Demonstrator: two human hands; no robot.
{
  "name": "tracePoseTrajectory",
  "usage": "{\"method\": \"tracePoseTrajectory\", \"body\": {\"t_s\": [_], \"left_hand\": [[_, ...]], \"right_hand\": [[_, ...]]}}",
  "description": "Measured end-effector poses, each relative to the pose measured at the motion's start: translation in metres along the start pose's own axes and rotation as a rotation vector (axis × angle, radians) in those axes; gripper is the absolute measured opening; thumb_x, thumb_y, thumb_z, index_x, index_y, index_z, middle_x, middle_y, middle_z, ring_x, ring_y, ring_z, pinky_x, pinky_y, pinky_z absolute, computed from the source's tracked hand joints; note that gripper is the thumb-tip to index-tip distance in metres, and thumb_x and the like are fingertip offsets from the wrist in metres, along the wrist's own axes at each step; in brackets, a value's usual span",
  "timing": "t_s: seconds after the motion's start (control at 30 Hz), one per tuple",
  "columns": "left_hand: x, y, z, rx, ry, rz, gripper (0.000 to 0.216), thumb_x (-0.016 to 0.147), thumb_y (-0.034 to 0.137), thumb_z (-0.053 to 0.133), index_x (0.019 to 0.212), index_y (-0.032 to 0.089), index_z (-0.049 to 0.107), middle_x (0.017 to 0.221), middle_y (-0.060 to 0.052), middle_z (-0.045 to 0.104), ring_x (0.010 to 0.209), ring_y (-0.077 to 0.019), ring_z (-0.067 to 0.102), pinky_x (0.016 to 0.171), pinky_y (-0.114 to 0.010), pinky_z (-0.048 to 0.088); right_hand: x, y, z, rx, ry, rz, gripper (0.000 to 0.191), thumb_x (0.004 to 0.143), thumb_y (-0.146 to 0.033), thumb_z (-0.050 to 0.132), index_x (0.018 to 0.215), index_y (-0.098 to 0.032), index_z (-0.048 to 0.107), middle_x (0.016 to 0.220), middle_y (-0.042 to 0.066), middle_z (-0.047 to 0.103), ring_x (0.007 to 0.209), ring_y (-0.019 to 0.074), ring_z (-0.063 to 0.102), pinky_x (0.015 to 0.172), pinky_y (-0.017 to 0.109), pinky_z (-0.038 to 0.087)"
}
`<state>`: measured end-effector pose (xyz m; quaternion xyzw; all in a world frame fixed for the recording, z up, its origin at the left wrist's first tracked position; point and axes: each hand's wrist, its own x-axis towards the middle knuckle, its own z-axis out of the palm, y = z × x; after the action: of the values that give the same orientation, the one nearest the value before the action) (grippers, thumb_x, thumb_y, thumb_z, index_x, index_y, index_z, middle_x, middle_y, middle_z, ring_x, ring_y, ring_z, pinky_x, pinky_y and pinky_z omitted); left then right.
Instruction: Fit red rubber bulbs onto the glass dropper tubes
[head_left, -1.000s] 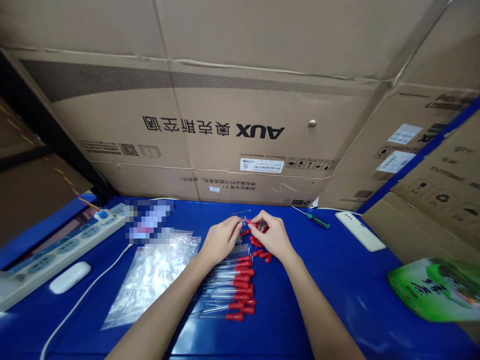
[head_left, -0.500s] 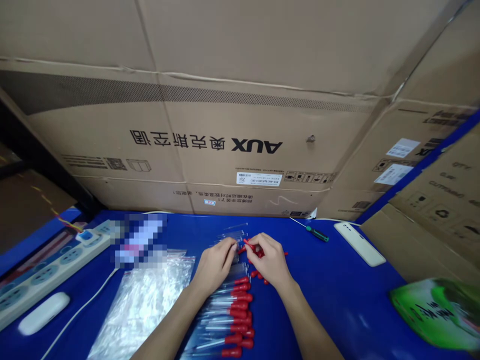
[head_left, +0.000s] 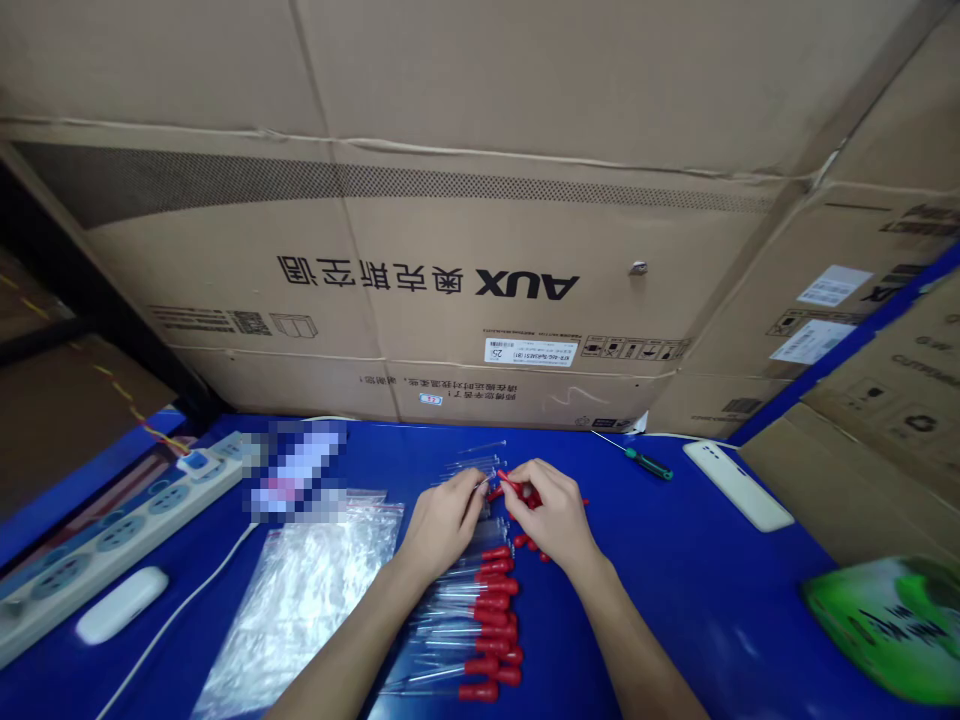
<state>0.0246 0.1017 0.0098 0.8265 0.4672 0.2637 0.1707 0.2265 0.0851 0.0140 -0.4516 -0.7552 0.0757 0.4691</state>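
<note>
My left hand (head_left: 444, 518) pinches the end of a clear glass tube (head_left: 480, 483) over the blue table (head_left: 675, 560). My right hand (head_left: 546, 515) pinches a red rubber bulb (head_left: 508, 484) against that tube's end, fingertips of both hands almost touching. Several bare glass tubes (head_left: 474, 462) lie just beyond my hands. Below my left hand is a row of several finished droppers with red bulbs (head_left: 484, 620). A few loose red bulbs (head_left: 529, 543) lie under my right hand.
A stack of clear zip bags (head_left: 300, 595) lies at the left, with a power strip (head_left: 112, 530), a white cable and a white case (head_left: 122, 604) farther left. A green screwdriver (head_left: 646, 461), a white device (head_left: 738, 484) and a green packet (head_left: 889, 620) are at the right. Cardboard boxes (head_left: 480, 250) wall the back.
The view has shifted slightly; both hands stay together at the tube and bulb, working closer, with little other movement.
</note>
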Motion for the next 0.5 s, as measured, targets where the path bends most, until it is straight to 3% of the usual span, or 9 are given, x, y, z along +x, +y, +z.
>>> {"method": "tracePoseTrajectory", "body": {"t_s": [0.3,0.4,0.5], "left_hand": [[0.002,0.004,0.0,-0.004,0.014,0.043,0.033,0.114,0.039,0.034,0.111,0.025,0.064,0.106,-0.004,0.077,0.095,-0.0217,0.075,0.082,-0.032,0.053],[0.003,0.002,-0.001,0.002,0.019,0.04,0.033,0.114,0.038,0.034,0.112,0.024,0.064,0.109,-0.005,0.077,0.099,-0.0226,0.074,0.084,-0.032,0.053],[0.002,0.001,-0.001,0.006,0.013,0.033,0.034,0.114,0.039,0.034,0.112,0.024,0.064,0.11,-0.005,0.077,0.099,-0.0232,0.074,0.085,-0.032,0.053]], "right_hand": [[0.003,0.008,-0.009,-0.04,-0.028,0.048,0.006,0.099,-0.023,0.062,0.096,-0.025,0.067,0.083,0.003,0.07,0.073,0.0195,0.063,0.071,0.033,0.049],[0.003,0.01,-0.009,-0.008,-0.019,0.054,0.013,0.098,-0.023,0.064,0.108,-0.025,0.071,0.094,0.005,0.075,0.077,0.0199,0.066,0.075,0.033,0.052],[0.001,0.011,-0.006,0.021,-0.009,0.045,0.012,0.098,-0.023,0.064,0.105,-0.024,0.074,0.093,0.005,0.075,0.079,0.0206,0.067,0.076,0.034,0.053]]}}
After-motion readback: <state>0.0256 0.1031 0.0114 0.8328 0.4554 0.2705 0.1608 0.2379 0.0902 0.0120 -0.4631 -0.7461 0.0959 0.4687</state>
